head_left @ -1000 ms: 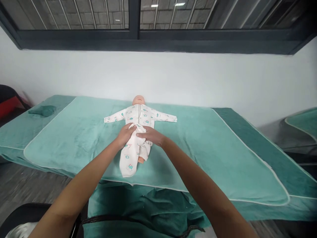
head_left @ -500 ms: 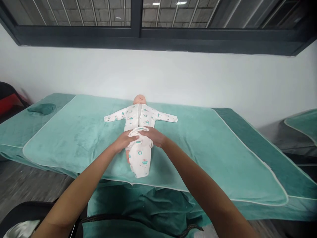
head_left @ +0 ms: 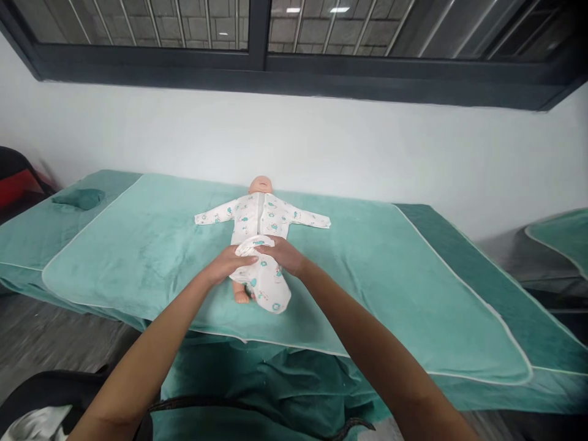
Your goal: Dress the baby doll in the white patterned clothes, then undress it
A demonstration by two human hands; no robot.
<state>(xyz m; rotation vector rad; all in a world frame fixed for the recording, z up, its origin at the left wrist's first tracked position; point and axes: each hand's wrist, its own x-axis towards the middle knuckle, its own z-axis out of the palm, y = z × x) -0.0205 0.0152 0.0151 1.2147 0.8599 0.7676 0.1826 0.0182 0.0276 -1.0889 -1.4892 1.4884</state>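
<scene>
Teal-toweled table under a dark window: baby doll lying centred, patterned sleepsuit on arms and chest, lower half bunched at the waist, one foot bare; left hand and right hand both clasping that bunched fabric.

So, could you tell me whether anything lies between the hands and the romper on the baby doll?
Nothing visible does: the left hand and right hand already grip the bunched romper at the baby doll waist, on the green towel.
</scene>
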